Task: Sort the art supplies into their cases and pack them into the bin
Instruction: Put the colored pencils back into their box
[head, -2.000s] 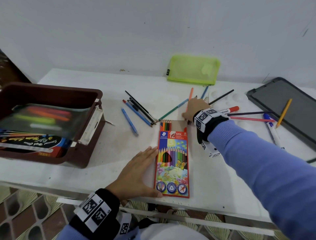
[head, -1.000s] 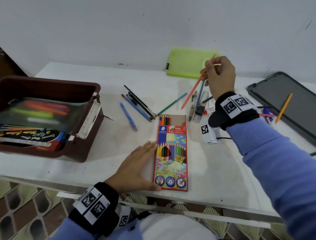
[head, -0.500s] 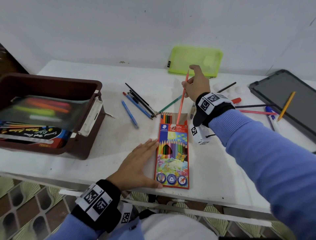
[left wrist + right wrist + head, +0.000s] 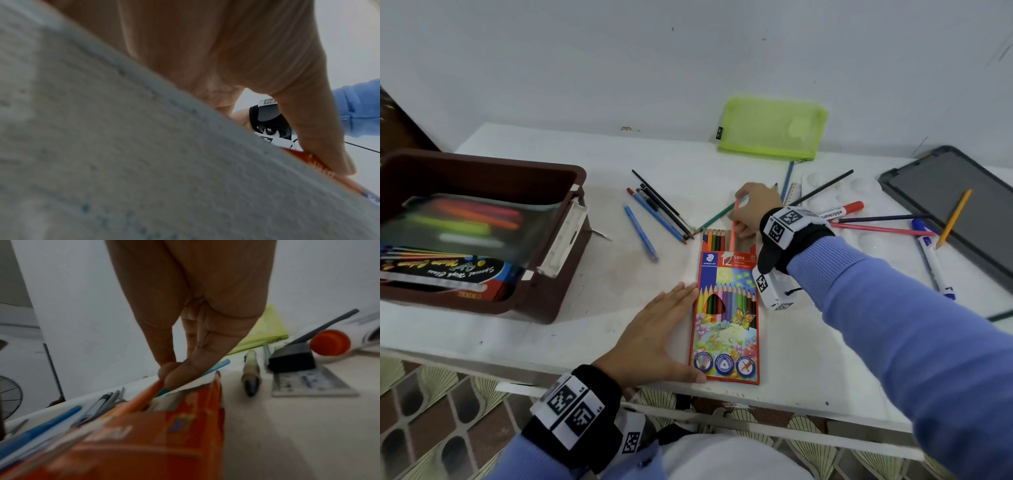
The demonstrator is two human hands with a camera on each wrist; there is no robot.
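The right hand [image 4: 751, 209] is pinching an orange pencil [image 4: 732, 230], its lower end entering the pencil box [image 4: 726, 318] mouth just below the grip. The left hand [image 4: 657, 337] is lying flat, fingers spread, against the box's edge on the surface [image 4: 599, 294].
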